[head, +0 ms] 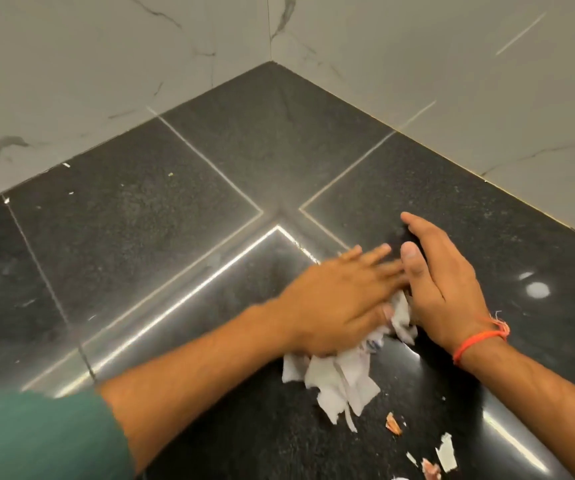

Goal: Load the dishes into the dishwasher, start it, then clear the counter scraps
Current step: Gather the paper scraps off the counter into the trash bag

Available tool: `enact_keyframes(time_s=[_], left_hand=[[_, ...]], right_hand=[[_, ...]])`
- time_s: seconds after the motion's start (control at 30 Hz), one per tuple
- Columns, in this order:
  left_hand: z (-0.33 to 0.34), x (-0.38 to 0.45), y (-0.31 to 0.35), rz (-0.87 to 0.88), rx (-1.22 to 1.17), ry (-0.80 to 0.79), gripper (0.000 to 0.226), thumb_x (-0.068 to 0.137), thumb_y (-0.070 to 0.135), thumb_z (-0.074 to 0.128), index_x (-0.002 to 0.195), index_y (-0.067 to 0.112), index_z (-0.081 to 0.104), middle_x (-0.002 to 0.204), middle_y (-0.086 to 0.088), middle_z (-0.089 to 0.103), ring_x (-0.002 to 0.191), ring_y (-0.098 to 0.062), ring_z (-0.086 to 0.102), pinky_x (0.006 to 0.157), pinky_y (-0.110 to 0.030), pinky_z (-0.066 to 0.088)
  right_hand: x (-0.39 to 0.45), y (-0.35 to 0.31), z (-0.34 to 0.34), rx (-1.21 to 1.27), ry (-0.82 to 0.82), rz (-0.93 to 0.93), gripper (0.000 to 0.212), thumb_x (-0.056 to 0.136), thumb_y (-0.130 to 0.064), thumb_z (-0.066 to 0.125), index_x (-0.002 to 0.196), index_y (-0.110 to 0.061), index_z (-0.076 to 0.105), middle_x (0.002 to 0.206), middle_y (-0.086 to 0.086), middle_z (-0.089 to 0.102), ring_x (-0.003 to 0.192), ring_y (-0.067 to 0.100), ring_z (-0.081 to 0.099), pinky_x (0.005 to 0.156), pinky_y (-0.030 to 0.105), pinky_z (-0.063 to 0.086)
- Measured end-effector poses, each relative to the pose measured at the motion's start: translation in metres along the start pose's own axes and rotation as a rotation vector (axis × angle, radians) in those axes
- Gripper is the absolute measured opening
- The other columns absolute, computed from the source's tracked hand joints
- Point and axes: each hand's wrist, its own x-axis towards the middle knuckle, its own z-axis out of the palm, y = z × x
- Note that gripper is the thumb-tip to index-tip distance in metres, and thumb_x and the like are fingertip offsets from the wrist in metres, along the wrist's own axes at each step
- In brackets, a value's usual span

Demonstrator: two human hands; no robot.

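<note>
Head view: my flat left hand (341,299) and cupped, empty right hand (448,285) corral torn paper scraps (341,379) on the black counter (175,216); scoop next, I judge

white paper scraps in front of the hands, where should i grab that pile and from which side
The white paper scraps lie as a loose, flat, crumpled heap on the dark counter, partly under the left hand. Best guess: cup it from both flanks at the base, left hand from the left, right hand from the right, fingers sliding under the edges. Pinching the top would likely shed pieces.
</note>
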Motion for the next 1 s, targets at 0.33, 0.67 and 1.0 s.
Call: enact_keyframes(time_s=[0.33,0.67,1.0], left_hand=[[-0.029,-0.041,0.028,-0.206,-0.291,0.429,0.033,0.100,0.020,0.054,0.128,0.014,0.068,0.130,0.003,0.068,0.127,-0.011,0.059,0.108,-0.038,0.046],[0.001,-0.014,-0.021,-0.578,0.277,0.131,0.068,0.104,0.052,0.016,0.163,0.019,0.021,0.171,-0.003,0.018,0.158,-0.025,0.011,0.127,-0.047,0.014],[0.034,-0.023,0.063,-0.472,0.236,0.110,0.070,0.106,0.054,0.015,0.164,0.014,0.014,0.172,-0.006,0.007,0.159,-0.020,-0.002,0.129,-0.045,0.008]], right_hand=[[-0.001,0.002,-0.001,0.066,0.037,0.028,0.059,0.099,-0.051,0.027,0.142,-0.020,0.052,0.146,-0.003,0.053,0.133,0.012,0.048,0.110,0.028,0.037],[0.000,0.002,0.002,0.063,0.035,0.003,0.058,0.099,-0.052,0.027,0.140,-0.020,0.054,0.145,-0.002,0.053,0.136,0.011,0.046,0.109,0.044,0.040],[-0.001,0.003,0.003,0.105,0.067,-0.024,0.056,0.100,-0.051,0.029,0.135,-0.018,0.058,0.137,-0.003,0.059,0.128,0.012,0.052,0.108,0.041,0.041]])
